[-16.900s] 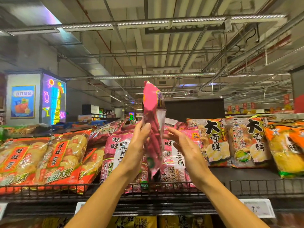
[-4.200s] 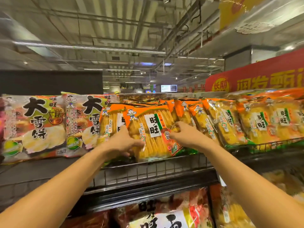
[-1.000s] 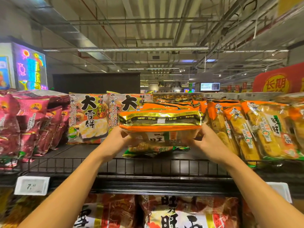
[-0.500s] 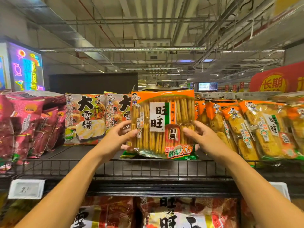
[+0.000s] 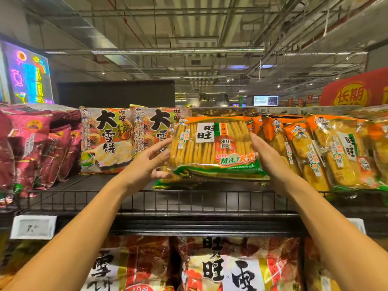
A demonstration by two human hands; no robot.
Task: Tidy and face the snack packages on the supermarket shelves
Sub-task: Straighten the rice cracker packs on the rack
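Note:
An orange rice cracker package (image 5: 212, 143) leans back on the top wire shelf (image 5: 189, 200), front label toward me, its bottom resting on another flat package (image 5: 178, 182). My left hand (image 5: 150, 162) touches its left edge with loosely straight fingers, thumb low by the bottom corner. My right hand (image 5: 265, 158) grips its right edge, fingers hidden behind it. More orange packages (image 5: 336, 152) stand slanted in a row to the right.
Left of the held package stand two beige snack bags (image 5: 107, 139), then dark red bags (image 5: 31, 148). A low wire rail runs along the shelf front, with a price tag (image 5: 32, 226) below it. Large red and yellow bags (image 5: 220, 267) fill the lower shelf.
The orange package, turned upright half a second ago, now sits farther back and leans rearward. My left hand's fingers have loosened from its left edge.

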